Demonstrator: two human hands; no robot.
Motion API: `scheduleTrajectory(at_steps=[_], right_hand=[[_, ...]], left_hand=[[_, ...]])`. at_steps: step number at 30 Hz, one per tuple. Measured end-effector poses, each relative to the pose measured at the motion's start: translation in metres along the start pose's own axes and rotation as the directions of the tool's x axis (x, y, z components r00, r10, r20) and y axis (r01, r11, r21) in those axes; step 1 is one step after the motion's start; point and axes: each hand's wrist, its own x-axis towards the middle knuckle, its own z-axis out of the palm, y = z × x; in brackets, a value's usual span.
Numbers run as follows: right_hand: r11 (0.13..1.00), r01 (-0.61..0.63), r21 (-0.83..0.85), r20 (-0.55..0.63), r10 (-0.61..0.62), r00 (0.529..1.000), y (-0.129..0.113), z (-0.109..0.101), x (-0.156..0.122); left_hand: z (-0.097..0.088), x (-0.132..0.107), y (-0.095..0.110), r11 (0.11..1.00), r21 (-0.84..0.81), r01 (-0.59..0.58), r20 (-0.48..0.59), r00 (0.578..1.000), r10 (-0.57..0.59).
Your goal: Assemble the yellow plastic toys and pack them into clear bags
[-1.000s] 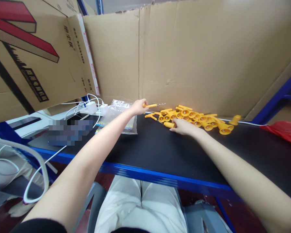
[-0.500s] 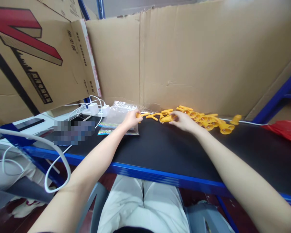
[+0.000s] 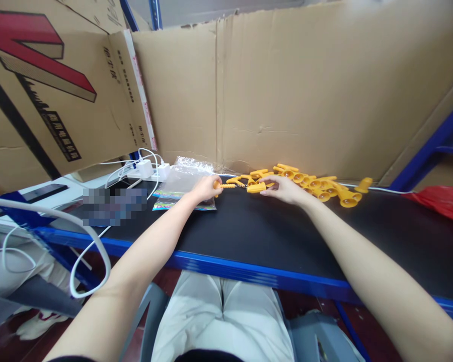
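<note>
Nearest are the pale trousers (image 3: 222, 311) of the seated person, with grey plastic seating (image 3: 320, 334) to the right. At the near left, a thick white cable (image 3: 95, 245) loops down beside the left forearm. Just beyond runs the blue metal front rail (image 3: 249, 272) of the table (image 3: 256, 231), whose top is black.

Over the far half of the table both hands work close together. The left hand (image 3: 207, 189) pinches the left end of a thin, twisted yellow plastic rod (image 3: 227, 186), which points right. The right hand (image 3: 285, 190) grips the right end of a stubby yellow plastic cylinder (image 3: 255, 188) between thumb and fingers, its free end pointing left towards the rod. A thin, shiny strand (image 3: 241, 185) shows in the gap between them; what it joins is too small to tell.

Left of the rod, partly behind the left hand, lies a clear plastic bag (image 3: 184, 177) with a multicoloured strip. Behind and right of the right hand spreads a pile of yellow plastic pieces with cup-shaped ends (image 3: 317, 185). A crumpled red plastic bag (image 3: 443, 206) lies at the far right; white plug-in chargers (image 3: 145, 169) with cables sit at the far left.

Farthest stand a tall brown cardboard sheet (image 3: 287, 95) and, on the left, a printed brown cardboard box (image 3: 86, 118).
</note>
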Motion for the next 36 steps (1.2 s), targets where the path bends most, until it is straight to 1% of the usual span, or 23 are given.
scheduleTrajectory(at_steps=[6,12,16,21,28,32,36], right_hand=[[0.999,-0.019,0.037,0.025,0.018,1.0,-0.003,0.002,-0.001],[0.995,-0.097,-0.012,-0.062,0.096,0.993,0.001,0.002,0.002],[0.993,-0.12,-0.012,-0.059,0.119,0.991,0.005,0.002,0.003],[0.995,-0.101,0.012,-0.029,0.101,0.994,0.001,0.003,0.002],[0.987,-0.092,0.129,0.03,0.089,0.996,-0.01,0.005,-0.002],[0.975,-0.053,0.216,0.07,0.039,0.997,-0.006,0.007,-0.001],[0.977,-0.031,0.21,0.082,0.014,0.997,0.0,0.008,0.0]], left_hand=[[0.001,0.001,0.001,1.0,0.012,-0.024,0.013,1.0,0.024],[0.0,0.0,0.004,1.0,0.006,-0.019,0.016,1.0,0.019],[0.0,-0.001,0.006,1.0,-0.001,-0.014,0.014,1.0,0.014],[-0.001,-0.002,0.01,0.999,-0.024,-0.029,0.014,0.999,0.029],[-0.002,-0.004,0.023,0.995,-0.051,-0.083,-0.018,0.996,0.082],[-0.002,-0.004,0.027,0.993,-0.051,-0.102,-0.025,0.995,0.101],[-0.001,-0.004,0.027,0.993,-0.047,-0.108,-0.038,0.994,0.106]])
